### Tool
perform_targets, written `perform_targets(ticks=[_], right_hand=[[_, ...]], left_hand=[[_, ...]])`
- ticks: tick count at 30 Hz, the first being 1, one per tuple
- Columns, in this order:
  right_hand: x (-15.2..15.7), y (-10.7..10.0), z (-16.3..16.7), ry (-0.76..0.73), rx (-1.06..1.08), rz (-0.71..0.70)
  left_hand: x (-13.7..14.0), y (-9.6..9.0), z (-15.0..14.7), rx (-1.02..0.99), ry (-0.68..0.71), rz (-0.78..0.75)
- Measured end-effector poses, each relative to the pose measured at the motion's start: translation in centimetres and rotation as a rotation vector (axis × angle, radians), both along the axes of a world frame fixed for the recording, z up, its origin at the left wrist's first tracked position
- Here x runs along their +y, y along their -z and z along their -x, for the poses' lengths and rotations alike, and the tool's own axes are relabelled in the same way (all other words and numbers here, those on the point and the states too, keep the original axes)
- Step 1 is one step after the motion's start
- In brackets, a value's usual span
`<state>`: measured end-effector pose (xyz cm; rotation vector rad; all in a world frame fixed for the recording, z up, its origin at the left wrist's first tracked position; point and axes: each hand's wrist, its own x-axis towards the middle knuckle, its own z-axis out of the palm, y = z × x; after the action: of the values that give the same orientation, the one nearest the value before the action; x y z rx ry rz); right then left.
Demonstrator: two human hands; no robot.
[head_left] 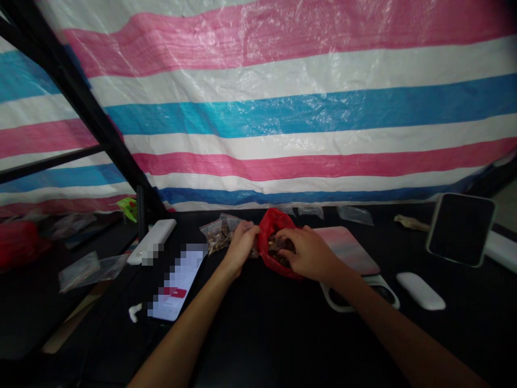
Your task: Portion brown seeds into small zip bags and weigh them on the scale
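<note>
A red plastic bag [299, 275] stands with its mouth open, holding a heap of small brown-gold pieces [278, 249]; their exact kind is too small to make out. Inside the mouth, my right hand [313, 253] is curled with thumb and fingers around some of the pieces. My left hand [241, 243] is closed at the bag's left rim, and a clear plastic bag appears pinched in it, partly hidden by the fingers. Just left of that hand lie clear zip bags [218, 237] with similar pieces inside.
A phone [180, 285], an earbud [134, 312] and a white oblong device [152, 241] lie to the left. On the right are a pinkish flat device [349, 249], a phone with a ring-shaped case edge [341, 307], a white case [420, 291] and a propped dark screen [460, 229]. Flat clear bags [355, 214] lie behind.
</note>
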<state>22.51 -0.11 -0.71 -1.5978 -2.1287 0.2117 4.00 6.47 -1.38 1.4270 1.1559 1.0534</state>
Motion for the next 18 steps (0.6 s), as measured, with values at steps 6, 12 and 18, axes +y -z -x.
perform_targets(ticks=[6,12,18], right_hand=[[0.3,-0.3,-0.6,0.041,0.077,-0.035],[0.7,-0.6,-1.2,0.037,0.249,-0.131],[0.1,-1.0,-0.7,-0.108,0.152,-0.343]], left_hand=[[-0.1,-0.4,0.1,0.222,-0.137,-0.388],[-1.1,-0.2,0.1,0.444,0.075,-0.498],[-1.4,0.1,0.0,0.523,0.132,-0.542]])
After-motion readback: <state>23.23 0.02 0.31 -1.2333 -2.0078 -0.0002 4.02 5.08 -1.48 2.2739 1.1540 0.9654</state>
